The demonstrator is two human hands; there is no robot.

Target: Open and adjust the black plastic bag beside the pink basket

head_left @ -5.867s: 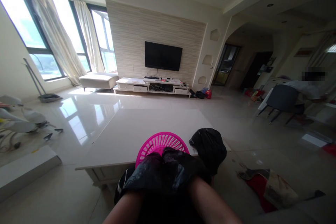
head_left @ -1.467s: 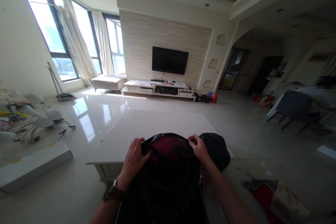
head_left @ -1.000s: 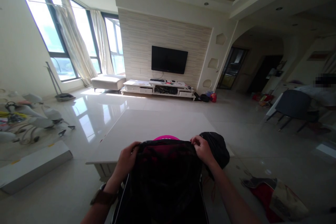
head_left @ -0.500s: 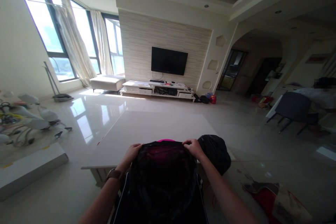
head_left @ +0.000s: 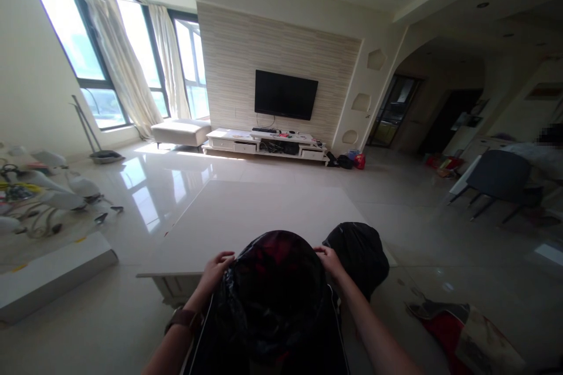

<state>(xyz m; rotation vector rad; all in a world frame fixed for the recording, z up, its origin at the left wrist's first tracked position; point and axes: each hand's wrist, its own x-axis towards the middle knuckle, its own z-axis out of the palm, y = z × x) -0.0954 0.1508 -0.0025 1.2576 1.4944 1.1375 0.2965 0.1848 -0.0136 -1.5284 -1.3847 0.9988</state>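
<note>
text: none legible | labels: none | brands: none | numbers: none | signs: none

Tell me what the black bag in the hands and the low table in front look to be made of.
Black bag: thin plastic film, by its glossy crinkles and the pink showing through near its top. Low table: smooth pale top, maybe stone or lacquered board; its sheen does not settle which. Left hand and right hand grip the bag's edge.

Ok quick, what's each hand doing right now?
Left hand: closed, pinching the left edge of the black plastic bag.
Right hand: closed, pinching the bag's right edge.
</note>
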